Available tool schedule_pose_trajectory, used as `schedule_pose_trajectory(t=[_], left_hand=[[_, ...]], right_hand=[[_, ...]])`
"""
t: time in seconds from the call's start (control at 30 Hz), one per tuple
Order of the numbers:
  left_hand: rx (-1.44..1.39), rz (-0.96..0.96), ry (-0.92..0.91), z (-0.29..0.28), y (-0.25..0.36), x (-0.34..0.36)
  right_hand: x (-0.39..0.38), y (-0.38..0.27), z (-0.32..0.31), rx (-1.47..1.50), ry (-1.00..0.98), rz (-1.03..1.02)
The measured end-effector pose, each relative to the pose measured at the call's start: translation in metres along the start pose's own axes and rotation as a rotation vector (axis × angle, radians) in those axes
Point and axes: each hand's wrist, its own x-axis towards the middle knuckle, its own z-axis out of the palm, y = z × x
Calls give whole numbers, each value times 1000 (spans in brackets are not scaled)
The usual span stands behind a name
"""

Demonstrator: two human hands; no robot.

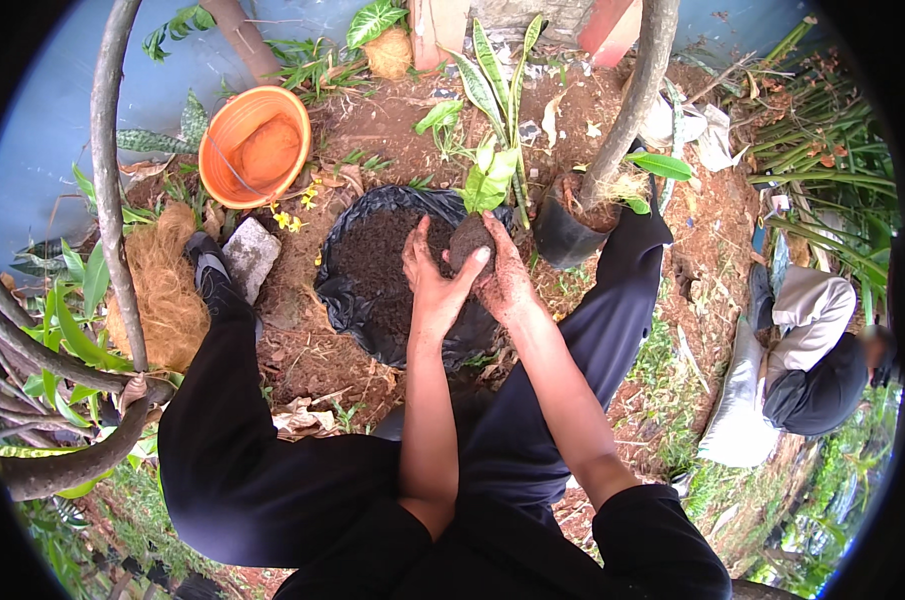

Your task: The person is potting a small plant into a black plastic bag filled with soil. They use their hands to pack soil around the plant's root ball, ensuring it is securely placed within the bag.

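Note:
Over the right part of a black plastic bag [335,305] full of dark soil [373,262], I hold a plant's round soil ball [470,238]. Broad green leaves [489,182] rise from its far side. My right hand [506,278] wraps the ball from the right, fingers curled along it. From the left, my left hand [435,285] cups it with the thumb laid across its near side. Soil smears both hands. The underside of the ball is hidden by my palms.
An orange pot [256,147] lies tilted at far left, near a concrete block [251,260] and coconut fibre [158,290]. A black pot [563,228] with a thick stem stands right of the bag. Another person [813,350] sits at far right. Curved branches [111,180] cross the left side.

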Motion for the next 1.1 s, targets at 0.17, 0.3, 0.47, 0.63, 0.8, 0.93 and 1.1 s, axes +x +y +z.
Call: schedule_pose_trajectory(t=[0.17,0.3,0.47,0.63,0.8,0.93,1.1], left_hand=[[-357,8,-17,-2,6,1],[-423,58,-27,4,0,-2],[-170,76,2,4,4,-2],[-462,-74,3,3,-5,6],[-1012,-275,-40,-5,-9,8],[-749,-249,-74,-8,17,2],[-741,-233,-123,-13,21,0]], right_hand=[[0,1,-2,-39,-33,-6],[1,1,-4,-67,-19,3],[1,0,-5,-54,-9,18],[1,1,-4,-29,-9,8],[0,-2,-1,-90,-30,100],[-7,-6,3,-144,-100,16],[-6,-6,2,-148,-121,26]])
